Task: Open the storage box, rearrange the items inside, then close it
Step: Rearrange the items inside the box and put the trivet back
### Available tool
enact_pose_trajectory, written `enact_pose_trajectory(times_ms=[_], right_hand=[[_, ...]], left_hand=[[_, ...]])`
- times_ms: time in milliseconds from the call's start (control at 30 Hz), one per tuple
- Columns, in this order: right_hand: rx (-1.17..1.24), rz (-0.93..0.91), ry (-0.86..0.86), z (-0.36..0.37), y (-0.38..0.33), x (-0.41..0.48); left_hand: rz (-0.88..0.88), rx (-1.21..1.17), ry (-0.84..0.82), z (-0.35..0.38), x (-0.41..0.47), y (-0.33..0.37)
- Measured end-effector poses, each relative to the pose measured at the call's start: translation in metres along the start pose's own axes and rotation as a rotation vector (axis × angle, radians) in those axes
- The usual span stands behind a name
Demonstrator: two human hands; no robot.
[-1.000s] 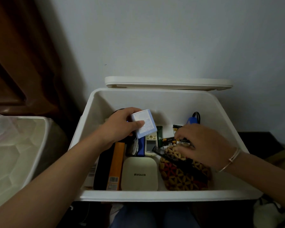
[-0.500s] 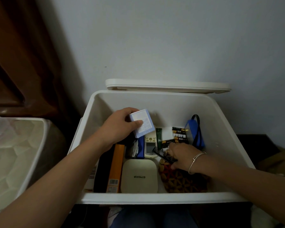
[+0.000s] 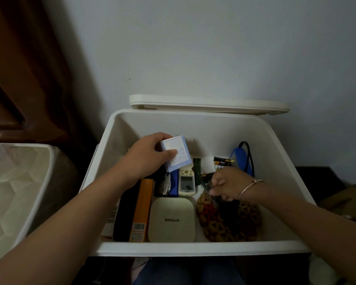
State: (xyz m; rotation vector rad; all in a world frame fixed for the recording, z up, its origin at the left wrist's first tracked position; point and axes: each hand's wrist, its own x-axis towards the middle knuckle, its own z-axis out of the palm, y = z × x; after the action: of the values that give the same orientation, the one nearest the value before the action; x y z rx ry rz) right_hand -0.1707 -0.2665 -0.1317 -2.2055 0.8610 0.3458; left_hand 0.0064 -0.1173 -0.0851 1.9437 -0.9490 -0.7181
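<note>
Head view: the storage box stands open with its lid raised at the back, so rearranging looks under way and closing is left. The left hand grips a small blue carton above the items inside; the right hand pinches a black comb over the woven mat.

Head camera looks down, apparently closely, into box.
</note>
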Motion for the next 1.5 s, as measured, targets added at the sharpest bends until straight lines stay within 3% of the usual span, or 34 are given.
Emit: enact_pose_trajectory(times_ms=[100, 167, 433, 600, 667, 867, 967, 1100, 1500], right_hand=[[0.366, 0.106, -0.035, -0.005, -0.005, -0.005], [0.488, 0.147, -0.082, -0.009, -0.009, -0.008], [0.424, 0.272, -0.240, 0.005, -0.014, -0.009], [0.416, 0.191, -0.113, -0.003, -0.017, -0.012], [0.354, 0.104, -0.059, -0.009, -0.020, -0.018], [-0.164, -0.289, 0.120, -0.019, -0.028, -0.038], [-0.317, -0.404, -0.020, -0.015, -0.030, -0.051], [-0.558, -0.533, -0.246, 0.006, -0.037, -0.052], [-0.636, -0.543, -0.331, 0.030, -0.045, -0.035]], left_hand=[[0.004, 0.029, -0.010, 0.000, -0.001, 0.002], [0.007, 0.045, -0.011, 0.000, -0.001, 0.003], [0.012, 0.087, -0.023, 0.003, -0.002, 0.005], [0.027, 0.131, -0.005, 0.004, -0.001, 0.004], [0.033, 0.139, 0.008, 0.004, -0.001, 0.004], [0.041, 0.114, 0.209, -0.003, 0.000, 0.006], [0.014, 0.052, 0.283, -0.007, 0.000, 0.006], [0.018, 0.075, 0.232, -0.004, -0.001, 0.005], [0.018, 0.164, 0.145, 0.004, -0.003, 0.007]])
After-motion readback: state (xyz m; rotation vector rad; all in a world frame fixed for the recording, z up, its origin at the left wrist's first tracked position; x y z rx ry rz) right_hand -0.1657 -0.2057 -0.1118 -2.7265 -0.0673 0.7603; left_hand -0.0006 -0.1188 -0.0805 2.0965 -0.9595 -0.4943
